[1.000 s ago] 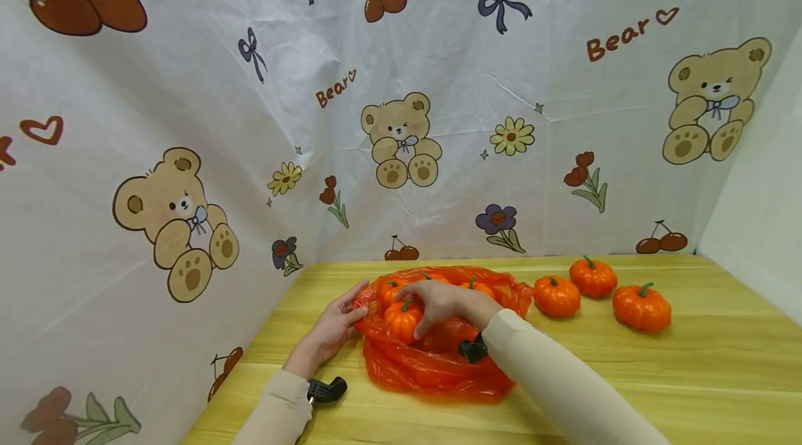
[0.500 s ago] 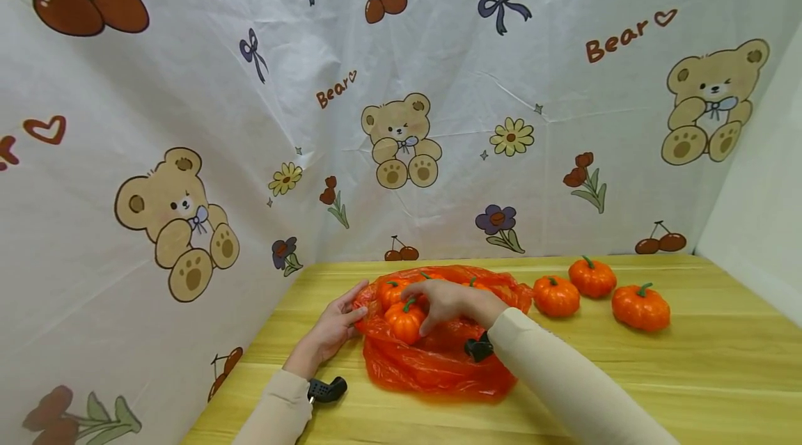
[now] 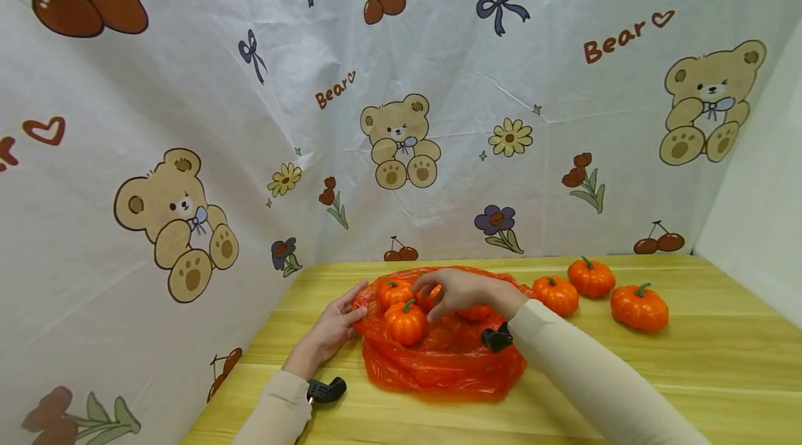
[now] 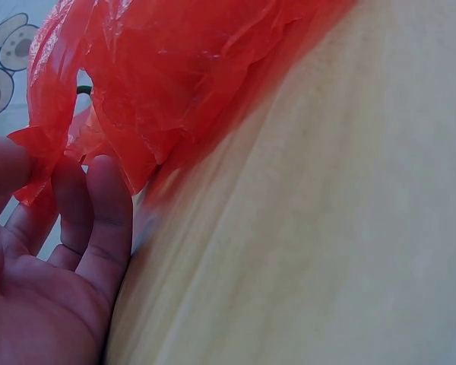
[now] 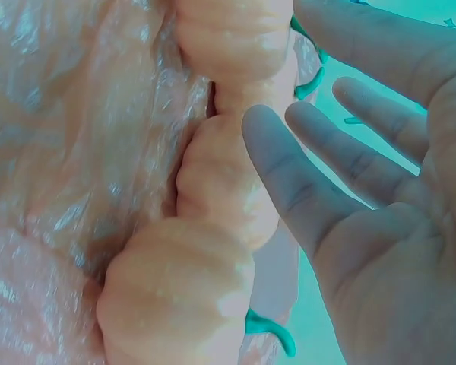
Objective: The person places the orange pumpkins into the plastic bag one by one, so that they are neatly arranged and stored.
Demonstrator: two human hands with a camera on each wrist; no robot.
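A red plastic bag (image 3: pixel 438 375) lies wide-mouthed on the table with several small orange pumpkins inside. At its left rim my left hand (image 3: pixel 336 326) pinches the thin plastic between thumb and fingers, as the left wrist view shows with the bag edge (image 4: pixel 49 144). My right hand (image 3: pixel 460 293) hovers over the bag's mouth, holding nothing, its fingers spread apart in the right wrist view. Just left of its fingertips sits the front pumpkin (image 3: pixel 404 323), green stem up. Another pumpkin (image 3: pixel 395 293) is behind it, and more are partly hidden beneath the right hand.
Right of the bag, three more pumpkins stand on the wooden table (image 3: pixel 626 389): a near-left one (image 3: pixel 556 297), a rear one (image 3: pixel 591 278) and a right one (image 3: pixel 639 308). A printed bear cloth (image 3: pixel 438 69) hangs behind and along the left side.
My right hand has let go of the front pumpkin and drawn back to the right. That pumpkin stays in the bag. The left hand keeps its place at the rim.
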